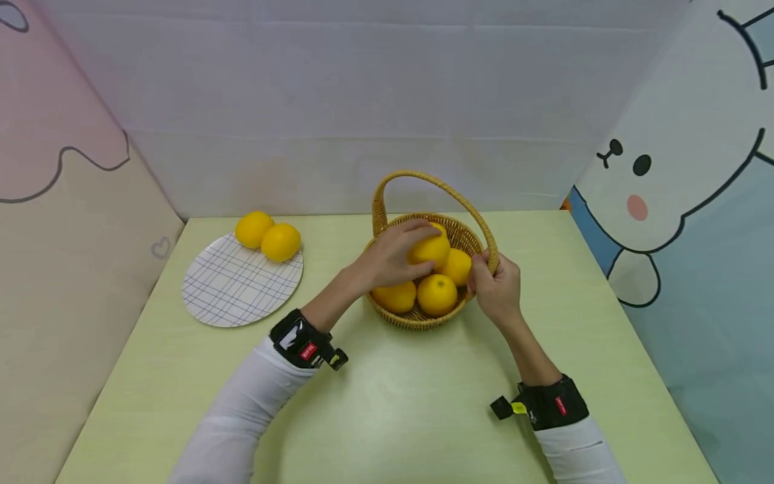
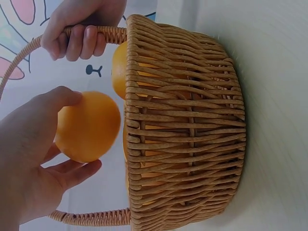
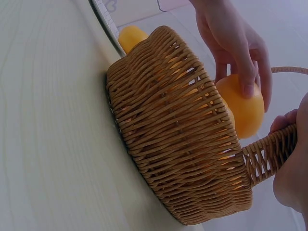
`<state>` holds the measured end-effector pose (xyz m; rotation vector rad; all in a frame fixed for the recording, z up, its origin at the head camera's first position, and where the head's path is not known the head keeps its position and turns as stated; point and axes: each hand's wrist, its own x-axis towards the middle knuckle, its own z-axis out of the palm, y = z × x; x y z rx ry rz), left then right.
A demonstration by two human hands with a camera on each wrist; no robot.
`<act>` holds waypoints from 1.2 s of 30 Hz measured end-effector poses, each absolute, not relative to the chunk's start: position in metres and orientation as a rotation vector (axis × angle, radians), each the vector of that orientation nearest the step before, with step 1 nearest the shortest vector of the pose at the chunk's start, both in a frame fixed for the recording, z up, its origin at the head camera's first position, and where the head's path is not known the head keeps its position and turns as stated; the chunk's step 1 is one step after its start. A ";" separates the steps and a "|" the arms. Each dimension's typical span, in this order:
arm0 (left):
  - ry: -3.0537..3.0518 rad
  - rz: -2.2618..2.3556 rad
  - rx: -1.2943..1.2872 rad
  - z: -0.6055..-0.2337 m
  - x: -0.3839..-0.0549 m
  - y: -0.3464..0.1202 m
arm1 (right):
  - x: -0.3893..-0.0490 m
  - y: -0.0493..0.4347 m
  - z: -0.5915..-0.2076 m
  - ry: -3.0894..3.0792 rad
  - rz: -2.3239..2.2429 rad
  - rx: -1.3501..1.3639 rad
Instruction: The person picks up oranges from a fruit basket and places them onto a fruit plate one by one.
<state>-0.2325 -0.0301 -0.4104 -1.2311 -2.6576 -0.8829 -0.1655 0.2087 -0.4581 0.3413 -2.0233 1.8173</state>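
The left hand (image 1: 393, 259) grasps a yellow fruit (image 1: 431, 250) over the wicker basket (image 1: 417, 322) near the worktop's (image 1: 399, 417) far edge, partly hiding the fruits inside (image 1: 437, 296); the right hand (image 1: 498, 289) clasps the arched handle (image 1: 450, 188). Two more fruits (image 1: 281, 242) sit on a checked plate (image 1: 236, 289) near the far left corner. Red labels (image 1: 308, 351) on the black wrist straps (image 1: 292, 337) are too small to read surely.

2 hands (image 1: 396, 254), fingers (image 2: 74, 44) curled
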 end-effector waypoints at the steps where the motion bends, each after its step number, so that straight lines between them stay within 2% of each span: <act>1: -2.630 -0.899 -1.231 -0.410 -0.232 -0.031 | -0.166 0.209 -0.458 -2.024 1.816 0.340; 20: -2.305 -1.131 -1.156 -0.408 -0.224 -0.042 | -0.166 0.209 -0.457 -2.023 1.812 0.334; 36: -2.325 -1.186 -0.995 -0.421 -0.211 -0.100 | -0.166 0.208 -0.458 -2.009 1.843 0.295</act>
